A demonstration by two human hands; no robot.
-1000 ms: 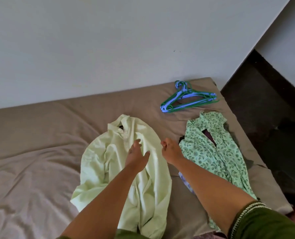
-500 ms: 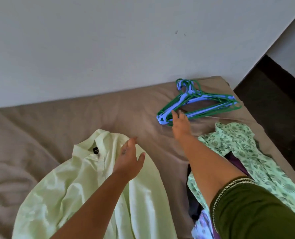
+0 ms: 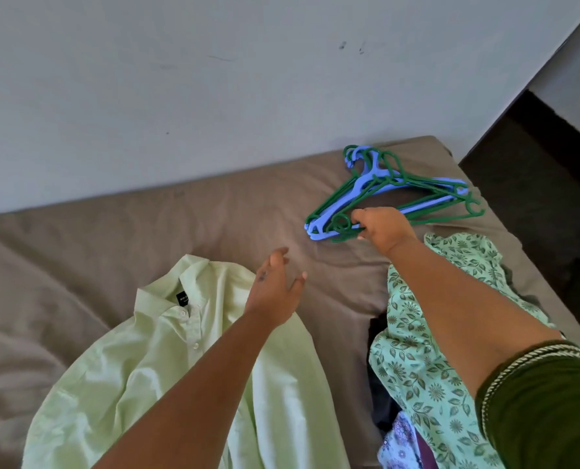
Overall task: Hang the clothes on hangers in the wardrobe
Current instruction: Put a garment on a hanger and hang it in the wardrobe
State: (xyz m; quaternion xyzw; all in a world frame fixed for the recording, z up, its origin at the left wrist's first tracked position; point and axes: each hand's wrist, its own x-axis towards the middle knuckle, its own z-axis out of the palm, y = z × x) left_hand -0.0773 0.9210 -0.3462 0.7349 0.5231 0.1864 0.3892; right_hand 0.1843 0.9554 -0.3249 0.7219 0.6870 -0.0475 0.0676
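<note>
Since half a second ago, the right hand [image 3: 383,228] has closed its fingers around the near ends of the hangers [image 3: 393,194], where before it only reached toward them. Those green and blue plastic hangers lie stacked near the bed's [image 3: 180,225] far right corner, hooks pointing toward the wall [image 3: 214,79]. The left hand [image 3: 275,289] hovers with fingers loosely spread above the right shoulder of a pale green shirt [image 3: 153,360], holding nothing. That shirt lies flat, collar toward the wall, at the bed's near middle. A green leaf-print garment [image 3: 414,374] is bunched along the right edge, under the right forearm. Bare brown sheet lies open between shirt and hangers. Dark floor [image 3: 535,204] borders the bed's right edge.
</note>
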